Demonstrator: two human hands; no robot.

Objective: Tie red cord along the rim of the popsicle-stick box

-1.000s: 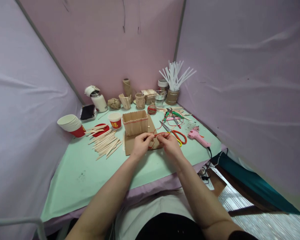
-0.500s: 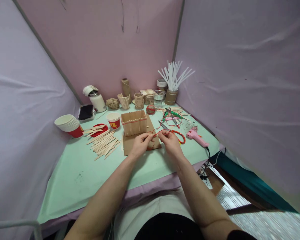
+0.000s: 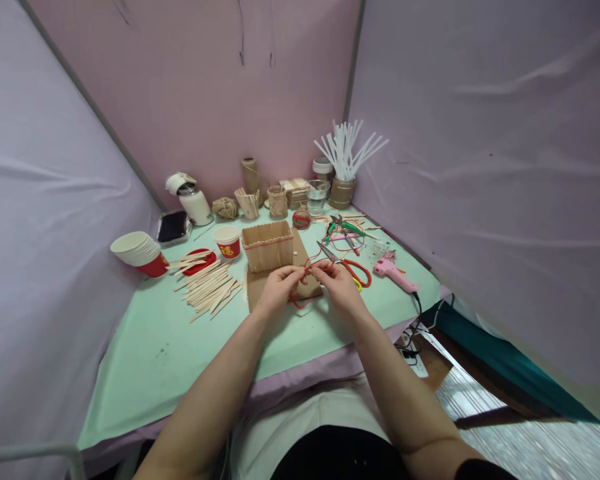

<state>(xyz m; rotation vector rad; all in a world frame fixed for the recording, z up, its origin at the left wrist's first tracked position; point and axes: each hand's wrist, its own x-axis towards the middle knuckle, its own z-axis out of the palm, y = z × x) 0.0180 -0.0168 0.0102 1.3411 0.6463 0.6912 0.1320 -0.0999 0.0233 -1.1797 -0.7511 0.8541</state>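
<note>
Between my two hands runs a thin red string [image 3: 296,303], pinched in the fingertips on both sides. My left hand [image 3: 283,283] is closed on it over the brown cardboard sheet [image 3: 258,293]. Close beside it, my right hand [image 3: 336,280] is closed on the string too, the fingertips almost meeting. Some string hangs in a loop below the hands. Just behind stands a box made of wooden craft sticks [image 3: 268,248], with a red string along its upper edge. Scissors with red-orange handles [image 3: 357,270] lie right of my right hand.
Loose craft sticks [image 3: 210,290] and a red dish [image 3: 200,261] lie left, near stacked paper cups [image 3: 141,253]. A pink glue gun [image 3: 395,275] rests at right. Green-handled pliers [image 3: 347,228], a red string ball [image 3: 301,219] and a glass of water [image 3: 317,197] are farther back.
My hands have drawn slightly closer together, with the string still in the fingers. The string's loop now hangs lower, below my left hand's fingers.
</note>
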